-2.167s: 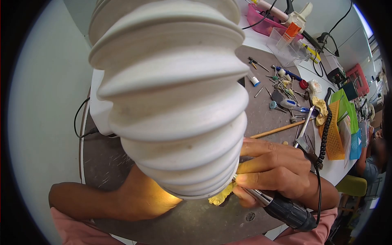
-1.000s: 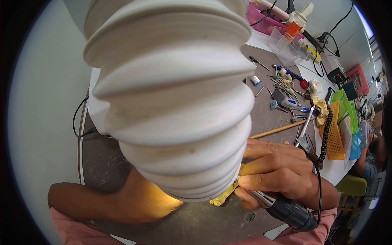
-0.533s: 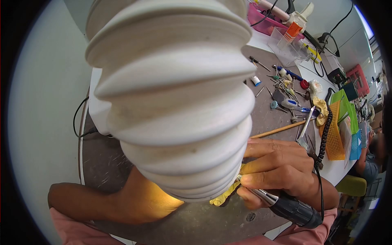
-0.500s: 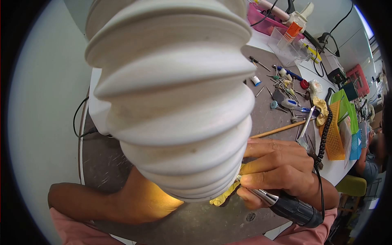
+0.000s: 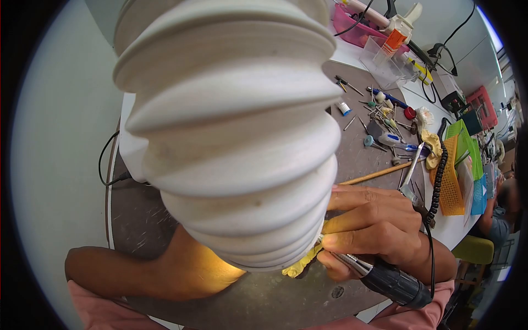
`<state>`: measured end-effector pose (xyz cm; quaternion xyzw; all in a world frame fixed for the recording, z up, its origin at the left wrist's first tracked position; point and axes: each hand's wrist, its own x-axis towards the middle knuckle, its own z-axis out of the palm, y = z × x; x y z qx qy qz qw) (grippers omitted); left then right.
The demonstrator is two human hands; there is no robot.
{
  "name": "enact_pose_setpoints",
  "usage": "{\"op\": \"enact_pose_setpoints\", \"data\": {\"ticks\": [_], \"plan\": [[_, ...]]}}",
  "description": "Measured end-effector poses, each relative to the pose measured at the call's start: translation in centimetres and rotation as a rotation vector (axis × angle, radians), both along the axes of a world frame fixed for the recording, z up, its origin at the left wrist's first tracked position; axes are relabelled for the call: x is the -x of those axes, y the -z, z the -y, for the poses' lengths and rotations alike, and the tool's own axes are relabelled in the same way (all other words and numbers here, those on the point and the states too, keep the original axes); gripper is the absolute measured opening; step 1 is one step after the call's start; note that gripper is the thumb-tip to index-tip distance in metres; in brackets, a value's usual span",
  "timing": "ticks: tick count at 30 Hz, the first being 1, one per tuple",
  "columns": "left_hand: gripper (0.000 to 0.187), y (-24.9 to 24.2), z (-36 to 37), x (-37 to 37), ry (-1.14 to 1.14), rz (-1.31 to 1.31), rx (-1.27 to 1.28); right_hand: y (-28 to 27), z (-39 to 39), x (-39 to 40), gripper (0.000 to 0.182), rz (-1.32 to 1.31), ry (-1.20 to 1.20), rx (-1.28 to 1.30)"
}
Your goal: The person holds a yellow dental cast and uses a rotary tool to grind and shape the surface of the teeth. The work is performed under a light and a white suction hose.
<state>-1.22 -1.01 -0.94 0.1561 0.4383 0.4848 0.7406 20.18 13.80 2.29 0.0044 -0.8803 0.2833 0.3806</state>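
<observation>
My right hand point(image 5: 374, 223) is closed around a rotary handpiece point(image 5: 393, 281) with a black body and a silver nose. Its tip points left, toward a yellow piece point(image 5: 300, 267) that looks like a dental cast and shows only in part. My left hand point(image 5: 203, 264) reaches in from the left under a white ribbed hose point(image 5: 242, 143). The hose covers its fingers, so what they hold cannot be seen. Warm light falls on the left wrist and on the yellow piece.
Burs and small tools point(image 5: 388, 118) lie scattered at the right, beside a wooden stick point(image 5: 379, 173). A coiled black cord point(image 5: 438, 176) runs past an orange basket point(image 5: 448, 181). Behind stand a clear plastic box point(image 5: 382, 69) and a pink basin point(image 5: 352, 27). Another person point(image 5: 498, 214) sits far right.
Both hands keep almost the same place. The handpiece and the hose's lower end appear shifted very slightly left.
</observation>
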Motion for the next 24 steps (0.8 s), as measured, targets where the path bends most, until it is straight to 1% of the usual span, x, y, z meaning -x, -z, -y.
{"op": "enact_pose_setpoints", "data": {"ticks": [2,3,5,6,8,9,11,15,17,20,24], "plan": [[0.055,0.7,-0.3,0.6,0.277,-0.483,-0.380,0.0,0.0,0.1,0.018,-0.008,-0.005,-0.006],[0.055,0.5,-0.4,0.5,0.278,-0.484,-0.381,0.1,0.1,0.1,0.017,-0.015,-0.005,-0.014],[0.032,-0.6,-0.7,-0.2,0.113,-0.567,-0.385,0.0,0.1,0.1,0.017,-0.022,-0.004,-0.021],[0.032,-1.4,-0.9,-0.2,0.114,-0.568,-0.386,0.0,0.1,0.1,0.017,-0.021,-0.007,-0.023],[0.031,-2.5,-1.2,-0.1,0.245,-0.787,-0.372,0.0,0.1,0.0,0.017,-0.021,-0.009,-0.027],[0.031,-2.4,-1.2,0.0,0.245,-0.788,-0.373,0.0,0.1,0.0,0.017,-0.035,-0.003,-0.013],[0.040,-2.1,-1.0,0.5,0.324,-0.680,-0.277,0.1,0.1,0.0,0.017,-0.049,0.003,0.002],[0.041,-1.9,-1.0,0.6,0.338,-0.764,-0.354,0.0,0.0,0.0,0.017,-0.021,-0.017,-0.045],[0.040,-1.9,-1.2,0.6,0.344,-0.608,-0.158,0.1,0.0,0.0,0.017,-0.012,-0.018,-0.046],[0.038,-1.7,-1.5,0.6,0.342,-0.537,-0.084,0.2,0.0,0.0,0.016,-0.042,-0.014,0.002],[0.037,-2.0,-1.4,0.9,0.371,-0.582,-0.137,0.1,0.0,-0.1,0.016,-0.018,-0.018,-0.022]]}}
